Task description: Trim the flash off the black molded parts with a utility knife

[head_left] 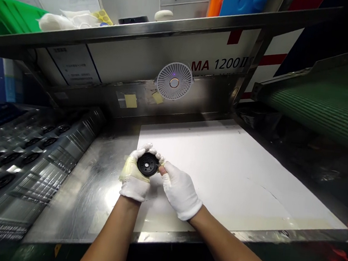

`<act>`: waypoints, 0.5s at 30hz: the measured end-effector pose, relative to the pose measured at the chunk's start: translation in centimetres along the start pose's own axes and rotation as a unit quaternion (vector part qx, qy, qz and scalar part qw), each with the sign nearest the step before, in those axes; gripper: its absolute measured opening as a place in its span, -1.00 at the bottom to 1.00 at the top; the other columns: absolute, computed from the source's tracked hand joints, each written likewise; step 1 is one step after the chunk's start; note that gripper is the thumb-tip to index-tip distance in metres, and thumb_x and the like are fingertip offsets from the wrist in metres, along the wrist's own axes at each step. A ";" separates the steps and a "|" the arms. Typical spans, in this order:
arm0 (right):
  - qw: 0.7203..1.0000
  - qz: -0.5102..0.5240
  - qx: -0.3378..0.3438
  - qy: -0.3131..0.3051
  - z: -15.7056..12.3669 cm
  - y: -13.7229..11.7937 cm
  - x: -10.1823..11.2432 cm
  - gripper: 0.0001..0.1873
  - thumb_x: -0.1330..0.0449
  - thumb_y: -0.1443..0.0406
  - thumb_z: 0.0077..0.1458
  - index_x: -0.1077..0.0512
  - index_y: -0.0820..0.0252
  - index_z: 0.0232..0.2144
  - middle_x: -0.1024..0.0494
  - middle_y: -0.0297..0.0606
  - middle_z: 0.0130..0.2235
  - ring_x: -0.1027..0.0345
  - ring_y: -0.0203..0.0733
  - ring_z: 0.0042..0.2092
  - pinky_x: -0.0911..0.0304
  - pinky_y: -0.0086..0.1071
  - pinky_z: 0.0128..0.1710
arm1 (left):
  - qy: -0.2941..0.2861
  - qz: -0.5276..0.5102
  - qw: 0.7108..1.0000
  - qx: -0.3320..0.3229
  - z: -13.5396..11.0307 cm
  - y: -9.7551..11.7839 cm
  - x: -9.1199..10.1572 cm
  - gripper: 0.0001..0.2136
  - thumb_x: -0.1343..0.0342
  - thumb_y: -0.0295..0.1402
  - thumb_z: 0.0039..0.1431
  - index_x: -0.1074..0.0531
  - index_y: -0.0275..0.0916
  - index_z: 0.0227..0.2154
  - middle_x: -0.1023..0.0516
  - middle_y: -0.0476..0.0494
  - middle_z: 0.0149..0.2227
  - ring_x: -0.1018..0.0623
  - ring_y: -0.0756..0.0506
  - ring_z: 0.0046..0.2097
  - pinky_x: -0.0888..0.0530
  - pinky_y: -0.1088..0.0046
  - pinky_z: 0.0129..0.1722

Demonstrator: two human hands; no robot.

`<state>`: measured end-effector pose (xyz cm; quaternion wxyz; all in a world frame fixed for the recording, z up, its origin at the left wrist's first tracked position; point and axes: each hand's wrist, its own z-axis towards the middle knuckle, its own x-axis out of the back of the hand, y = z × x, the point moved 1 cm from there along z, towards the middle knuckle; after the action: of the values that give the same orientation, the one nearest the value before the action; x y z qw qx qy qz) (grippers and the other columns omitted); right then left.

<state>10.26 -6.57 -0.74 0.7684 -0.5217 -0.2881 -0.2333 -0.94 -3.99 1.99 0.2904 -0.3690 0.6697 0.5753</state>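
Observation:
A round black plastic part [147, 164] with a central hub and small holes is held above the steel bench, at the left edge of a white sheet [234, 173]. My left hand [134, 180], in a white glove, cups the part from below and the left, fingers curled round its rim. My right hand [180, 190], also gloved in white, pinches the part's right edge with fingertips pressed together. Both hands grip the same part.
A clear tray [20, 161] with several black round parts in pockets lies at the left. A small white fan [174, 81] hangs on the back wall under a steel shelf [159, 28]. A green conveyor [326, 108] slopes at the right. The bench's front edge [182, 238] is near.

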 end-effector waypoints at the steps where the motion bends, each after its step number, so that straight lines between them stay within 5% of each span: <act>1: 1.000 -0.008 -0.003 0.001 -0.1 0.0 0.0 -0.73 0.13 0.25 0.23 -0.37 0.12 -0.26 -0.47 -0.31 -0.38 -0.33 -0.24 -0.36 -0.12 -0.45 -0.39 | 0.008 -0.006 1.000 0.004 0.1 -0.2 0.0 -0.92 -0.03 -0.47 -0.04 -0.38 -0.33 -0.44 -0.34 -0.07 -0.53 -0.40 -0.03 -0.45 -0.40 0.39 -0.39; 15: 1.000 -0.015 0.001 -0.017 -1.0 -0.2 -1.2 -0.76 0.12 0.27 0.23 -0.27 0.14 -0.42 -0.40 -0.38 -0.47 -0.25 -0.29 -0.46 -0.04 -0.46 -0.46 | 0.030 -0.068 0.997 -0.028 0.7 -1.3 0.8 -0.96 -0.09 -0.45 -0.05 -0.32 -0.27 -0.50 -0.33 0.01 -0.56 -0.39 0.01 -0.47 -0.37 0.45 -0.41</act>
<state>9.44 -7.54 -1.69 0.7600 -0.5206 -0.3093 -0.2358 -0.32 -3.52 0.48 0.2988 -0.4387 0.6351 0.5611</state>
